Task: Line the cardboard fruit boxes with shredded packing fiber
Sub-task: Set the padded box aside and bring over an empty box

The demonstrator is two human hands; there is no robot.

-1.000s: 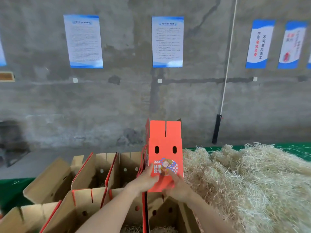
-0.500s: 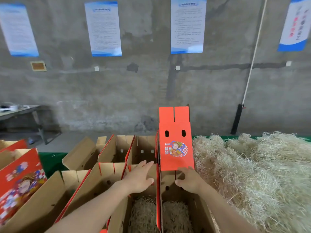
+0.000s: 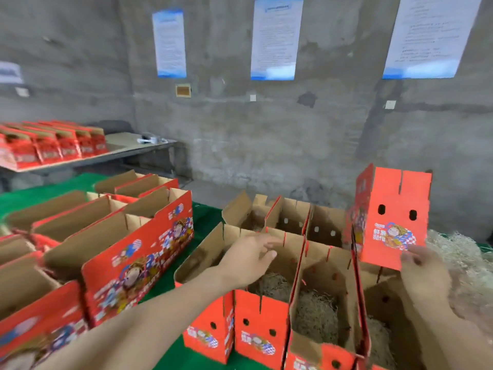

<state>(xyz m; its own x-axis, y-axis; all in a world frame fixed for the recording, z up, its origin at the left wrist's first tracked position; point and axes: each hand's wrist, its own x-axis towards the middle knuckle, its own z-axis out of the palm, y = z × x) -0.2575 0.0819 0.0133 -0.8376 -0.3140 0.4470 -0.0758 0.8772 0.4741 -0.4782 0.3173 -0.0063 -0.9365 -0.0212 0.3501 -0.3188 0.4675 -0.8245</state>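
Several open red-and-brown cardboard fruit boxes (image 3: 262, 325) stand in rows in front of me. Shredded fiber (image 3: 316, 315) lies in the bottoms of the nearest ones. One box's tall red flap (image 3: 392, 217) stands upright at the right. My right hand (image 3: 424, 273) touches that flap's lower corner with its fingers. Over the open boxes at the centre, my left hand (image 3: 249, 259) is stretched forward with straight fingers and holds nothing. A loose pile of pale fiber (image 3: 461, 260) lies at the far right.
More open boxes (image 3: 112, 236) with printed red sides fill the left of the green-covered table (image 3: 170, 281). A side table (image 3: 128, 150) by the concrete wall carries a row of closed red boxes (image 3: 53, 148). Paper notices hang on the wall.
My view has swung left, bringing the left boxes and side table into sight. My left hand has come off the red flap and reached forward over the boxes. My right hand stays at the flap's base.
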